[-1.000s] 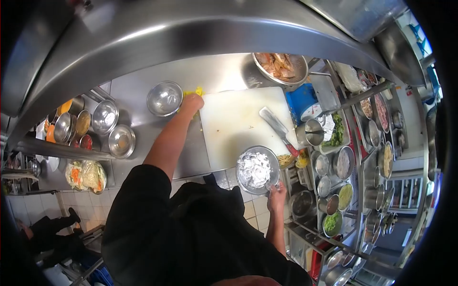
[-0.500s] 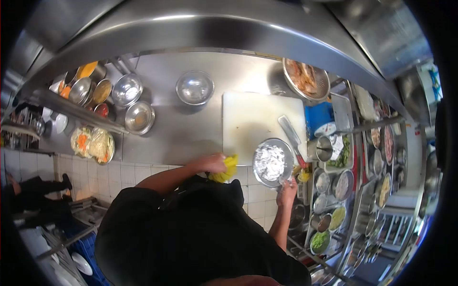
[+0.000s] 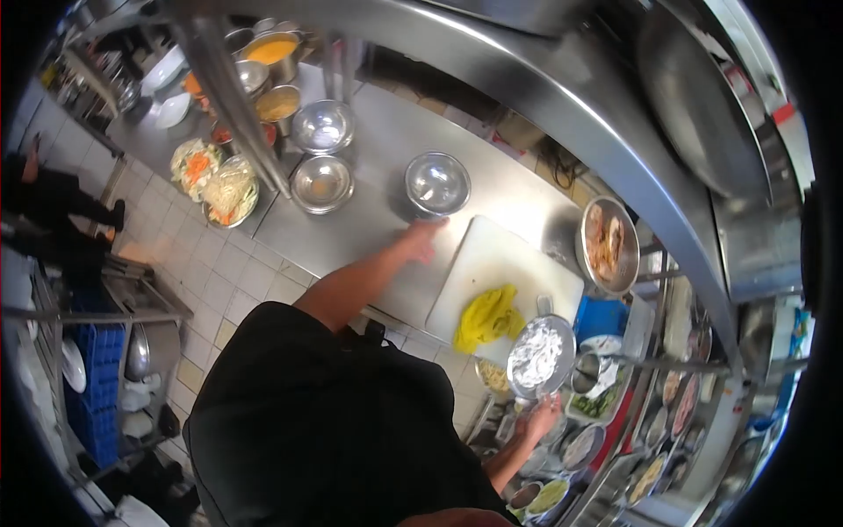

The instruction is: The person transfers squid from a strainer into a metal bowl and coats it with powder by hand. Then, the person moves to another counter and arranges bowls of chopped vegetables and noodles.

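My right hand [image 3: 543, 415] grips the near rim of a metal bowl [image 3: 569, 367] with a white, lumpy filling. That bowl is over the near right corner of a white cutting board [image 3: 470, 277]. A crumpled yellow cloth [image 3: 488, 318] lies on the board, left of the bowl. Part of a knife blade [image 3: 544, 305] shows just beyond the bowl; its handle is hidden. My left hand [image 3: 421, 242] is stretched out with fingers apart, at the near edge of a second metal bowl [image 3: 437, 184] on the steel counter. Whether the fingertips touch that bowl, I cannot tell.
Two metal bowls [image 3: 322, 127] and pots of sauce [image 3: 270, 50] stand at the far left, behind a steel post [image 3: 230, 97]. Right of the board are a pan of meat [image 3: 608, 246] and a blue scale [image 3: 601, 318]. A steel shelf [image 3: 527, 105] runs overhead.
My left hand has let go of the yellow cloth, now on the board, and reached out to the second bowl. The view has turned; my right hand still holds its bowl.
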Demonstrator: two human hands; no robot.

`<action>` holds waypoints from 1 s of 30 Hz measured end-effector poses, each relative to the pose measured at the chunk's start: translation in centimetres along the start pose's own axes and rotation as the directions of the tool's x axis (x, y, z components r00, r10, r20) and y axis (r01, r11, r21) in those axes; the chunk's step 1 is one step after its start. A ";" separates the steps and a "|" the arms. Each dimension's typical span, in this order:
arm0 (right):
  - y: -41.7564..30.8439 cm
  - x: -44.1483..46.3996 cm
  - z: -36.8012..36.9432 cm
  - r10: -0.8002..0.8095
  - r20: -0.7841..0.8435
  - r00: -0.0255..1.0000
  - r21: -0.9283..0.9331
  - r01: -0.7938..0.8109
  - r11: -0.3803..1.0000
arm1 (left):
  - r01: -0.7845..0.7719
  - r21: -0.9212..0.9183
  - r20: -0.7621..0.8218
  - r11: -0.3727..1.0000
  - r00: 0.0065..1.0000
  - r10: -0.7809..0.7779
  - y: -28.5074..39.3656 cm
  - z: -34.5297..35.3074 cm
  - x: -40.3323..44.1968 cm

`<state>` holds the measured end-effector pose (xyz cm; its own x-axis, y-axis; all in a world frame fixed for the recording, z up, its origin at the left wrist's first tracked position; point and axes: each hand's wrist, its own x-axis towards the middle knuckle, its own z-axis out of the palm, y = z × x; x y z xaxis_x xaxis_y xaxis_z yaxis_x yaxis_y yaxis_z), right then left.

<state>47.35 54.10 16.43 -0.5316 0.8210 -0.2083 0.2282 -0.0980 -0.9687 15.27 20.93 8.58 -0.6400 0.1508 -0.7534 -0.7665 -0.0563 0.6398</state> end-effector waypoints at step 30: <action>2.9 -26.5 32.9 0.139 0.888 0.438 -0.122 -0.066 0.990 | -0.419 -0.188 0.195 0.888 0.870 0.452 -11.9 -36.6 -28.8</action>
<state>35.24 13.51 14.70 -0.9256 -0.1538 -0.3459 0.3609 -0.0829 -0.9289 40.82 -18.89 17.14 -0.8929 0.2988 -0.3368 -0.4227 -0.2989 0.8556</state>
